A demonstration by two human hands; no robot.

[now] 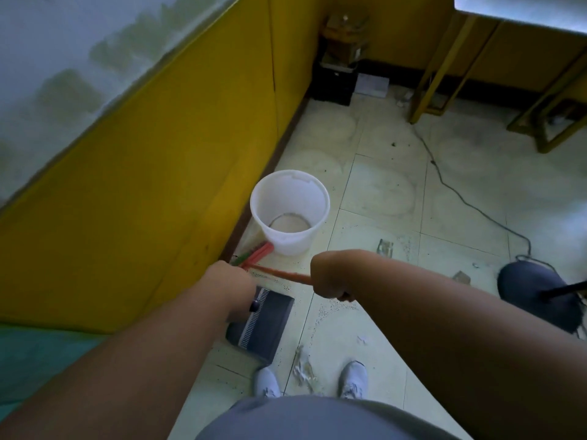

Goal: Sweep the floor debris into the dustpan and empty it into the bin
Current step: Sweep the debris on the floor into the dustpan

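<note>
We grip the broom handle [279, 274] with our right hand [330, 277], fingers curled round it, bristles low by the wall beside the bin [289, 211]. Our left hand [235, 290] holds the dustpan [260, 322] handle, steadying it flat on the floor to catch grit.

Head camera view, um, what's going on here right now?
A person is standing on a tiled floor sweeping up. The right hand grips the orange broom handle, and the broom's red and green bristles sit by the yellow wall, beside a white bucket. The left hand holds a dark handle above the dark dustpan, which sits on the floor in front of the feet. Scraps of debris lie between the shoes, not yet in the dustpan.
</note>
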